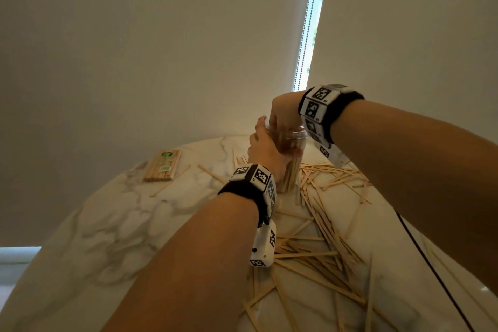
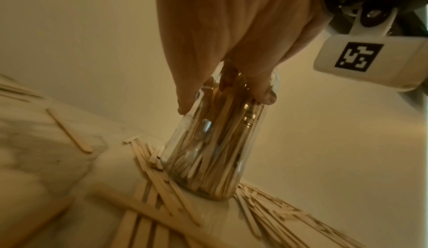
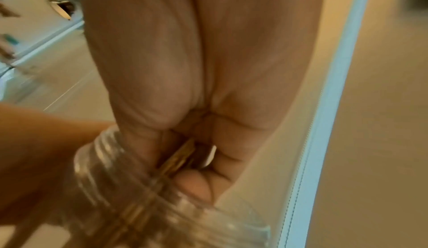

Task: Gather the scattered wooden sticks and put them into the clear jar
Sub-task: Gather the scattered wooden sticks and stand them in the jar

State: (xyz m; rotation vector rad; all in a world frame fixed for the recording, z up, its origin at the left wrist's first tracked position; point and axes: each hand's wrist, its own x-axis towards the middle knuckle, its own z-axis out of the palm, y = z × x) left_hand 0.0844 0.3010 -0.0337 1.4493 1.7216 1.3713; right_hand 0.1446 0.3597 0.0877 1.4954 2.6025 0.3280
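A clear plastic jar (image 1: 292, 167) stands upright on the marble table (image 1: 107, 224), packed with wooden sticks (image 2: 215, 160). My left hand (image 1: 265, 140) grips the jar's upper part from the left, thumb and fingers (image 2: 266, 96) curled around it. From above, my right hand (image 1: 280, 121) reaches its fingertips into the threaded jar mouth (image 3: 102, 156). In the right wrist view this right hand (image 3: 178, 160) pinches a small bunch of sticks (image 3: 183, 151) inside the opening. Many loose sticks (image 1: 323, 224) lie scattered around the jar's base and toward me.
A wrapped pack of sticks (image 1: 163, 166) lies at the table's far left, with single sticks (image 1: 169, 180) beside it. A black cable (image 1: 420, 245) runs over the table's right side. A blind with a bead chain (image 1: 307, 21) hangs behind the table.
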